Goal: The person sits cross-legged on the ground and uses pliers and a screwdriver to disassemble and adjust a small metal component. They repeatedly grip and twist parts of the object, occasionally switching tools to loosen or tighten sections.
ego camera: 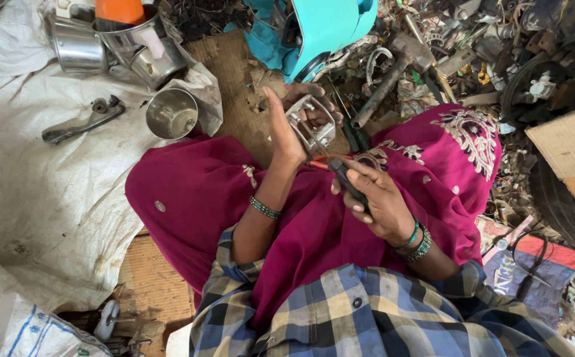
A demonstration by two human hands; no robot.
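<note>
My left hand point(286, 125) is raised over my lap and grips a small silver metal frame part point(312, 123), fingers curled around its far side. My right hand point(373, 195) sits just right of it and holds pliers point(340, 170) with dark and red handles, their nose pointing toward the metal part. Both wrists wear green bangles. Magenta embroidered cloth point(314, 218) covers my knees beneath the hands, and a checked shirt shows at the bottom.
Steel cups point(172, 114) and pots point(79, 46) stand on a white sack point(43, 178) at left, beside a metal lever piece point(82, 122). A turquoise toy car point(320, 30), a hammer point(396, 66) and piled scrap lie ahead. Cardboard point(574, 155) and a tyre point(561, 205) are at right.
</note>
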